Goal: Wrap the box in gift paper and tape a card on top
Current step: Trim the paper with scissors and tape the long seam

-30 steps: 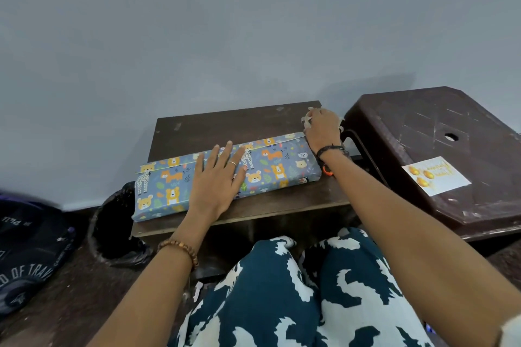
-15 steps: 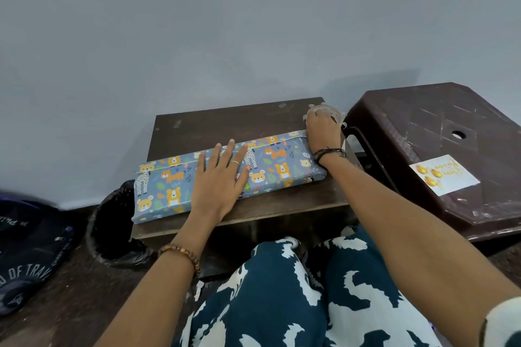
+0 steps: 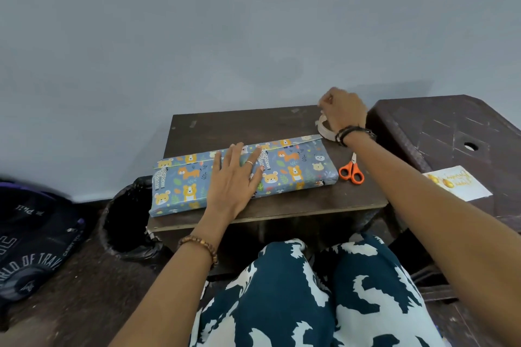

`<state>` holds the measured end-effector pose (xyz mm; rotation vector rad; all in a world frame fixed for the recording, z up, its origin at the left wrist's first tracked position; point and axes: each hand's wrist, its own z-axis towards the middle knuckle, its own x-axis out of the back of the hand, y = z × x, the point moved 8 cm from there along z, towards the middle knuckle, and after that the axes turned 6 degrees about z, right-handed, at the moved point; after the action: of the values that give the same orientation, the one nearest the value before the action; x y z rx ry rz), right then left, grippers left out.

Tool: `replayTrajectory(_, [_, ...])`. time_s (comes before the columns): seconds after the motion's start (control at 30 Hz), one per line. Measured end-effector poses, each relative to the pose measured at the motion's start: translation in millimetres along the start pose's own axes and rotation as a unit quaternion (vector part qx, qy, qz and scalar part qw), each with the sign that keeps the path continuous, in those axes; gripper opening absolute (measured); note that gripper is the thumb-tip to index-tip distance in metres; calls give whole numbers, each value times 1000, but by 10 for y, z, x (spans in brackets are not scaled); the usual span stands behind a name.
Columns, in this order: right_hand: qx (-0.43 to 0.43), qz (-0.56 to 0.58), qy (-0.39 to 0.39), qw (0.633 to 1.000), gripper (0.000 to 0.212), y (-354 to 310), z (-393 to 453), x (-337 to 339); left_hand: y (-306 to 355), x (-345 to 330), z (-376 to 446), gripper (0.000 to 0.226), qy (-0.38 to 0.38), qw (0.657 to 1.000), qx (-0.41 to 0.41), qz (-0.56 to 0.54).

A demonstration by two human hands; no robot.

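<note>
A long box wrapped in blue animal-print gift paper (image 3: 293, 169) lies across the small dark table (image 3: 225, 127). My left hand (image 3: 235, 180) presses flat on the middle of the box, fingers straight over the paper's top seam. My right hand (image 3: 344, 111) is raised at the table's back right corner, its fingers curled round the clear tape roll (image 3: 324, 129), which shows partly below the hand. A white card with gold print (image 3: 459, 183) lies on the brown plastic stool (image 3: 456, 132) to the right.
Orange-handled scissors (image 3: 351, 172) lie on the table just right of the box. A black-lined bin (image 3: 127, 214) stands left of the table, a dark bag (image 3: 31, 245) further left on the floor. A grey wall rises behind.
My right hand has lifted up and back from the box's right end with the tape roll. The scissors, hidden before under my arm, now show. My left hand stays pressed on the box.
</note>
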<state>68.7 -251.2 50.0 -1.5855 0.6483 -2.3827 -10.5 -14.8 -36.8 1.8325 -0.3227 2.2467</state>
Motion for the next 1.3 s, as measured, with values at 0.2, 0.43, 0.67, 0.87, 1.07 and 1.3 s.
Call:
replayTrajectory(0.2, [-23,324,-240,915,11,-846,-233,-474,-44,106,-24,70,47,995,32,-85])
replayTrajectory(0.43, [11,297,-366,882,6,-1057,-596,-1017,-158,163,-5,90,64,964,93,-240])
replayTrajectory(0.67, [-30,280,-408,868,14,-1138,-664,-1068,-220,151,-28,87,55,946,125,-292])
replayTrajectory(0.87, [-6,293,-422,858,15,-1155,-707,-1112,-228,123,-27,83,58,944,125,-299])
replayTrajectory(1.07, [3,296,-412,862,13,-1143,-706,-1125,-229,110,-21,79,60,946,120,-296])
replayTrajectory(1.3, [46,302,-310,900,5,-1097,-739,-1094,-225,108,-21,71,61,947,120,-291])
